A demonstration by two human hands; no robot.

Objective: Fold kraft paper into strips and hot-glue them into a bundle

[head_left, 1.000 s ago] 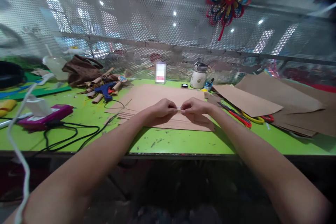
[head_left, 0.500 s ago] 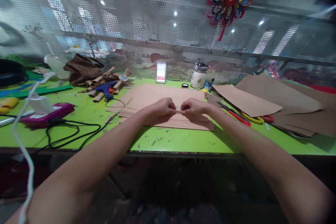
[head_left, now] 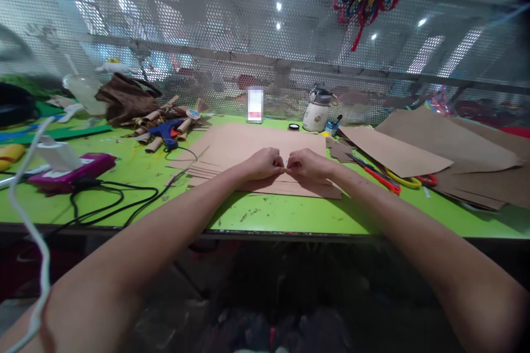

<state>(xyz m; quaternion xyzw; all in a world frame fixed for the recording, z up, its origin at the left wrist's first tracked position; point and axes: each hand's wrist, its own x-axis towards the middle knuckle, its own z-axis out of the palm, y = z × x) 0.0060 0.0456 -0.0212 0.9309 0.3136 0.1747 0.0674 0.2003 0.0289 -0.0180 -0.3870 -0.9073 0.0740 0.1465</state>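
Note:
Both my hands meet fingertip to fingertip over a stack of brown kraft paper sheets on the green table. My left hand is closed in a pinch, thumb against the curled fingers. Close beside it, my right hand pinches the same way. Between the fingertips is a thin, pale brown paper strip, mostly hidden by the fingers. The stacked sheets lie in uneven layers, their near edges showing under my wrists.
At left are a blue glue gun, rolled paper tubes, a purple power strip and black cables. Behind stand a phone and a white bottle. Red-handled scissors and more brown sheets lie at right.
My fingertips have drawn closer together, so less of the strip shows between them. The view has tilted slightly down.

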